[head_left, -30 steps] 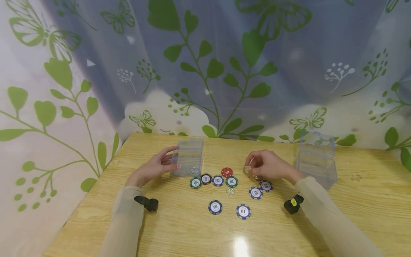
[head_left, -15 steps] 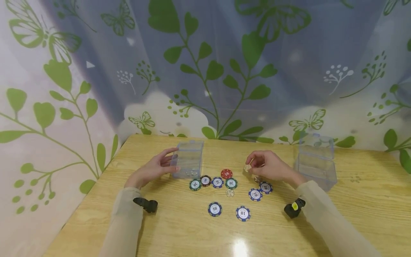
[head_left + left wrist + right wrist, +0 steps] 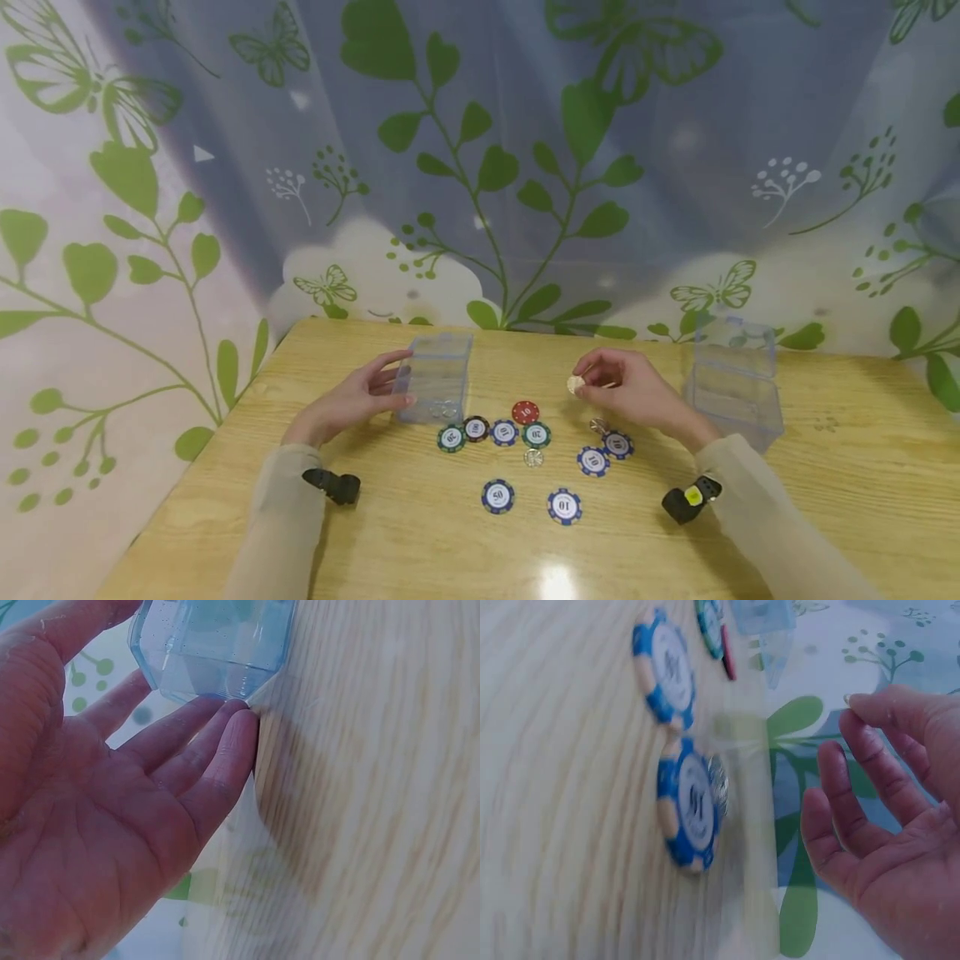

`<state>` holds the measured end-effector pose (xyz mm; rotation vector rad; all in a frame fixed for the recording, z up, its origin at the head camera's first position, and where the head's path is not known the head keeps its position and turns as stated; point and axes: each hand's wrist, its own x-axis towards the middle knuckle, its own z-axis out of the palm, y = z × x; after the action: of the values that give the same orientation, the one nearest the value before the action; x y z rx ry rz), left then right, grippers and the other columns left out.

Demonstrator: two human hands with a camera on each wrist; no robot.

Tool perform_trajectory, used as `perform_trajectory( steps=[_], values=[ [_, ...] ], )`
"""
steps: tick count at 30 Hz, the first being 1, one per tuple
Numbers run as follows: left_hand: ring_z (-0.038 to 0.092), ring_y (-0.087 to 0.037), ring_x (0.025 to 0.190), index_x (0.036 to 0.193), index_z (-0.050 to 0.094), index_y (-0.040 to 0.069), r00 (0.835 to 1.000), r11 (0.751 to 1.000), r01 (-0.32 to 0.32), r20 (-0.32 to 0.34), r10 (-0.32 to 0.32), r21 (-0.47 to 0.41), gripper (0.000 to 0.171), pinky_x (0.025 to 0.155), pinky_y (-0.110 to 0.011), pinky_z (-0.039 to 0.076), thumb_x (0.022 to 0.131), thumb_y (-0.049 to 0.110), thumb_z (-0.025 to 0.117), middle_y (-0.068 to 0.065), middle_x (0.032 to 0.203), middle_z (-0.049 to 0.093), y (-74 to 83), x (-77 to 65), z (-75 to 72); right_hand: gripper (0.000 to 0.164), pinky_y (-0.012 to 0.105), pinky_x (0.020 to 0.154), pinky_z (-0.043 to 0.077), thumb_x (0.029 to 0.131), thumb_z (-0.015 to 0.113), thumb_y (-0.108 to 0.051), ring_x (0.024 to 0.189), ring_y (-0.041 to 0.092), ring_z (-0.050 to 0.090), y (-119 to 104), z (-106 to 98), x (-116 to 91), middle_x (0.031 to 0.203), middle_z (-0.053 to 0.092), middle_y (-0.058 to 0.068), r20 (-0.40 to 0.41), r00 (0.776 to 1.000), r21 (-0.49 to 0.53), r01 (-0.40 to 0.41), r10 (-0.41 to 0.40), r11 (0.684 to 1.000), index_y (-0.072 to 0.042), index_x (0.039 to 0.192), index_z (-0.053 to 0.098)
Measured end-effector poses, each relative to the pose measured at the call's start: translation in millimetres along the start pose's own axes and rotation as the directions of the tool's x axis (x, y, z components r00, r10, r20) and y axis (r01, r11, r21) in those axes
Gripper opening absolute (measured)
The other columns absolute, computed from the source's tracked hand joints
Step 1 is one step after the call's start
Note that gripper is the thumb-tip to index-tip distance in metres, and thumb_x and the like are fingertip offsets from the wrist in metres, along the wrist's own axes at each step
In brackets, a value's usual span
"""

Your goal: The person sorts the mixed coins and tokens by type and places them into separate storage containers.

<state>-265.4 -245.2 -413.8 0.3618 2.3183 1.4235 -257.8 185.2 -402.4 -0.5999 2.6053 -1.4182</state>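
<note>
Pale gold coin [image 3: 575, 384] up in the air, and we have it pinched between the right hand's [image 3: 637, 387] thumb and fingertip!
Head view first: we find the left hand [image 3: 341, 408] relaxed, thumb and fingers resting against the left clear box [image 3: 431, 375]; a red chip [image 3: 525, 412] lies between that box and the right hand, two touching blue chips [image 3: 594, 462] sit nearer us on the wooden table [image 3: 420, 533], and a second clear box [image 3: 738, 404] stands by the right wrist, lid raised. Over to the left wrist: we see fingertips touching the box's lower edge, not clenched. Right wrist now: we catch just a sliver of coin at the fingertips, other fingers loosely bent, while a loose coin [image 3: 718, 784] lies just beside one blue chip.
</note>
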Motion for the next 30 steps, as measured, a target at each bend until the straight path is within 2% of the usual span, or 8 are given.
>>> perform_trajectory(
  steps=[7, 11, 16, 22, 30],
  values=[
    [0.017, -0.042, 0.158, 0.164, 0.022, 0.023, 1.0, 1.0, 0.008, -0.003, -0.008, -0.006, 0.086, 0.123, -0.062, 0.027, 0.096, 0.033, 0.074, -0.017, 0.17, 0.021, -1.4, 0.8, -1.1, 0.024, 0.03, 0.078, 0.056, 0.093, 0.076, -0.016, 0.089, 0.02, 0.069, -14.1, 5.2, -3.3, 0.099, 0.072, 0.009, -0.037, 0.999, 0.073, -0.036, 0.039, 0.997, -0.007, 0.114, 0.068],
    [0.017, -0.041, 0.158, 0.164, 0.023, 0.024, 1.0, 1.0, 0.012, -0.009, -0.012, -0.001, 0.086, 0.123, -0.062, 0.026, 0.096, 0.033, 0.074, -0.016, 0.17, 0.021, -1.6, 0.6, -1.1, 0.025, 0.029, 0.077, 0.056, 0.093, 0.076, -0.016, 0.091, 0.026, 0.071, -19.9, 9.5, -2.9, 0.099, 0.073, 0.009, -0.057, 0.997, 0.118, -0.046, 0.053, 0.992, -0.007, 0.114, 0.068],
    [0.016, -0.042, 0.158, 0.164, 0.022, 0.024, 1.0, 1.0, 0.007, -0.002, -0.007, 0.004, 0.086, 0.122, -0.063, 0.026, 0.096, 0.034, 0.073, -0.017, 0.17, 0.02, 0.4, -0.2, -0.7, 0.026, 0.034, 0.081, 0.058, 0.093, 0.076, -0.014, 0.094, 0.03, 0.071, -23.9, 15.2, -0.5, 0.1, 0.073, 0.011, -0.069, 0.996, 0.171, -0.051, 0.064, 0.984, -0.005, 0.116, 0.067],
    [0.016, -0.043, 0.158, 0.164, 0.021, 0.023, 1.0, 1.0, 0.012, 0.003, -0.012, -0.001, 0.086, 0.122, -0.064, 0.026, 0.096, 0.034, 0.073, -0.018, 0.17, 0.021, 1.5, -0.5, -0.5, 0.03, 0.037, 0.081, 0.059, 0.093, 0.075, -0.014, 0.092, 0.023, 0.071, -28.4, 24.6, 3.7, 0.101, 0.072, 0.008, -0.071, 0.993, 0.239, -0.073, 0.092, 0.968, -0.003, 0.118, 0.065],
    [0.018, -0.041, 0.158, 0.164, 0.022, 0.023, 1.0, 1.0, 0.007, 0.003, -0.007, -0.007, 0.086, 0.122, -0.062, 0.027, 0.096, 0.033, 0.074, -0.017, 0.17, 0.022, 0.9, 1.0, -1.7, 0.032, 0.039, 0.081, 0.059, 0.093, 0.076, -0.015, 0.088, 0.011, 0.068, -31.3, 33.3, 10.1, 0.097, 0.073, -0.004, -0.076, 0.99, 0.3, -0.095, 0.123, 0.949, -0.004, 0.121, 0.065]
  ],
)
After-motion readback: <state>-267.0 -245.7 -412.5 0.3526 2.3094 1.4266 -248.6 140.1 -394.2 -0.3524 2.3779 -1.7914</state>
